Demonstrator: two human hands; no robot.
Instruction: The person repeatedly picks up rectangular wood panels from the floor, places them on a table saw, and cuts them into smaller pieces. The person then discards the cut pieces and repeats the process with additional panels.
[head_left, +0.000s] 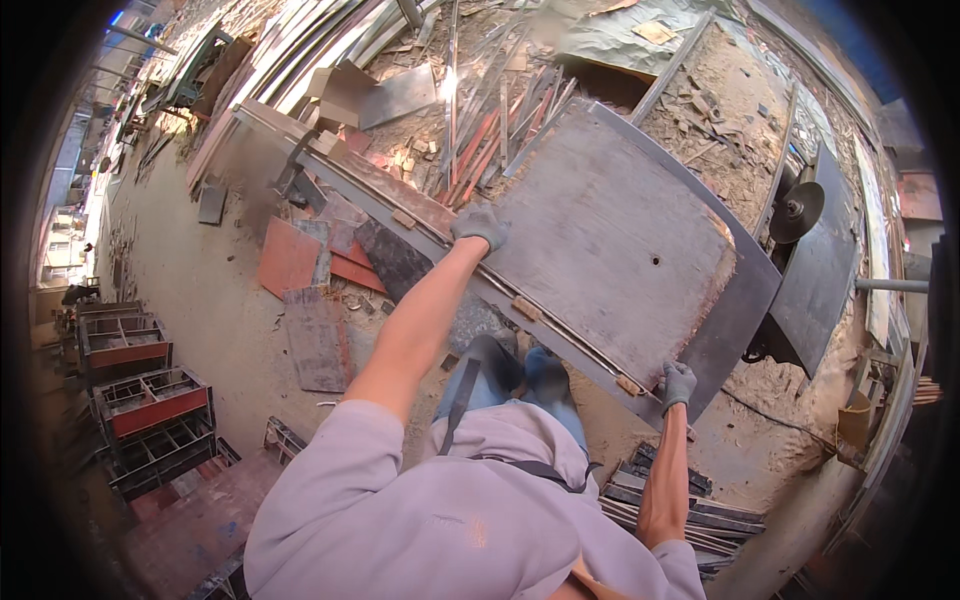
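A large worn grey-brown plywood board (pixel 610 220) lies flat on a grey metal table (pixel 735 320) in front of me. It has a small dark hole, and its right edge is ragged. My left hand (pixel 480 226), in a grey glove, is closed on the board's near edge towards the left. At the near right corner my right hand (pixel 677 386), gloved too, is closed with its fingers curled at the edge; its exact hold is partly hidden. Along the near side runs a long rail (pixel 530 308) with small wooden blocks on it.
A round saw blade (pixel 797 212) stands beside a tilted metal panel (pixel 820 265) at right. Offcut boards (pixel 315 335) lie on the floor at left, near stacked metal frames (pixel 155 400). Wood strips (pixel 500 130) and sawdust cover the ground beyond. Dark bars (pixel 690 510) lie by my right forearm.
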